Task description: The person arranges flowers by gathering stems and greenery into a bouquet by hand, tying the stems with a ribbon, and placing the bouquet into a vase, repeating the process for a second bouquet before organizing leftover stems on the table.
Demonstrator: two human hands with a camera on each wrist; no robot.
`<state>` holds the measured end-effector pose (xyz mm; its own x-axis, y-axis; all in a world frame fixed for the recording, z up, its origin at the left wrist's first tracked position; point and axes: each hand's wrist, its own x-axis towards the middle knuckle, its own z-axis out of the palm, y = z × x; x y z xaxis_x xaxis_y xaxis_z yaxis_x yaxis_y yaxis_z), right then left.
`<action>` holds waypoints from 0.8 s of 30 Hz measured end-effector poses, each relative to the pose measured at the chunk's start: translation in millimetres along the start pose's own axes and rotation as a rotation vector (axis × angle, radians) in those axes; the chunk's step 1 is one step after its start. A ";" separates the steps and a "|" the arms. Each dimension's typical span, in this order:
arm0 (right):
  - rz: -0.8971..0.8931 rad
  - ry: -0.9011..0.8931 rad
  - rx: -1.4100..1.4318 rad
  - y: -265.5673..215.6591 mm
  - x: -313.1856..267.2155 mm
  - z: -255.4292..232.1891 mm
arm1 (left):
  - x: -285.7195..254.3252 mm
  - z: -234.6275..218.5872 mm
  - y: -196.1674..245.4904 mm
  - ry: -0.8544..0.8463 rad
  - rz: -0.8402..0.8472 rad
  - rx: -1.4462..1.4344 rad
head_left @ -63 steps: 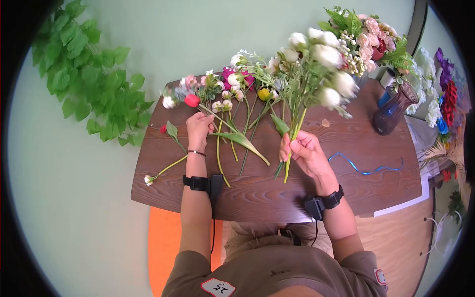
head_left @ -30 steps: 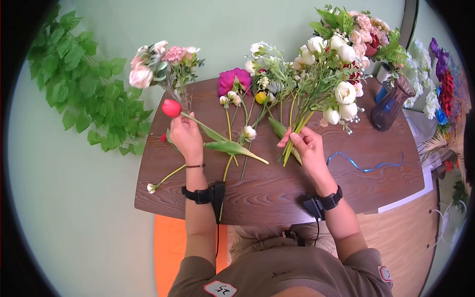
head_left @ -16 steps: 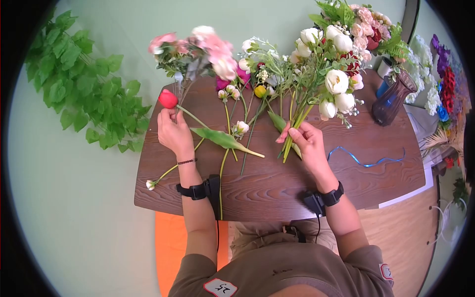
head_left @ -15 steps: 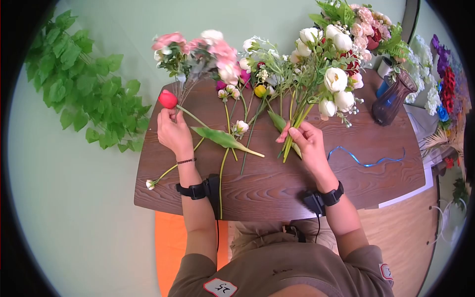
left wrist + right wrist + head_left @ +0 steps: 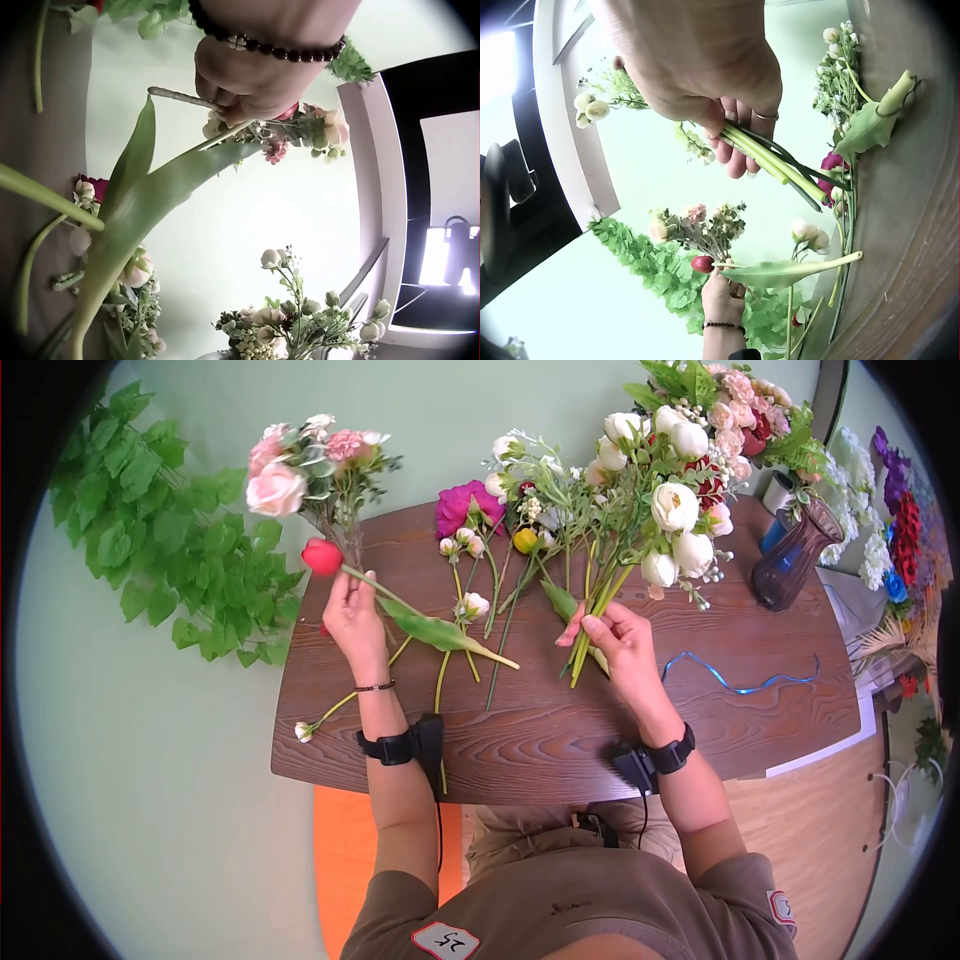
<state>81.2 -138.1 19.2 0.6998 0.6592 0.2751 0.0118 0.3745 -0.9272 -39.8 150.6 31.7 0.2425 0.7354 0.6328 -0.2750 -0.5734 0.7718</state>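
Note:
My left hand (image 5: 357,622) pinches the stems of a pink rose bunch (image 5: 275,490) together with a red tulip (image 5: 322,556), above the table's left part. The tulip's long leaf (image 5: 161,199) and pale stem slant away from the fingers in the left wrist view. My right hand (image 5: 625,650) grips several green stems (image 5: 769,157) whose white flowers (image 5: 676,507) spread up and to the right. Between the hands, loose stems with a magenta flower (image 5: 462,508), a yellow flower (image 5: 525,541) and small white blooms (image 5: 472,606) lie on the table.
A dark glass vase (image 5: 790,565) and a bouquet (image 5: 740,430) stand at the table's (image 5: 560,745) back right. A blue ribbon (image 5: 740,688) lies right of my right hand. Green leaves (image 5: 190,530) hang on the left wall, and a small white flower (image 5: 303,732) lies front left.
My left hand has lifted the pink roses off the table's back with the tulip; the blooms swung right, then back left. The right hand's bunch has tilted and come to rest lower.

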 end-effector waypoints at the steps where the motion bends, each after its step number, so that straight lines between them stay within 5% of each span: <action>1: 0.001 -0.002 -0.003 -0.1 0.0 0.1 | -2.8 4.0 1.7 -0.055 -0.030 -0.036; 2: 0.003 -0.002 -0.004 0.6 -0.2 0.3 | -6.9 9.1 7.7 -0.054 -0.033 -0.036; 4: 0.009 0.000 -0.002 1.4 0.1 0.3 | -14.2 17.7 21.3 -0.108 -0.301 -0.245; 9: 0.027 0.001 -0.018 0.8 0.1 2.2 | -25.0 27.6 40.6 -0.287 -0.400 -0.344; 24: -0.101 -0.001 -0.178 8.5 -7.1 4.9 | -79.1 70.8 95.1 -0.482 -0.398 -0.546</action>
<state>72.8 -136.3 10.6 0.6876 0.6250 0.3695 0.2085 0.3176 -0.9250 -19.2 12.3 59.6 0.7547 0.5400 0.3725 -0.4672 0.0439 0.8830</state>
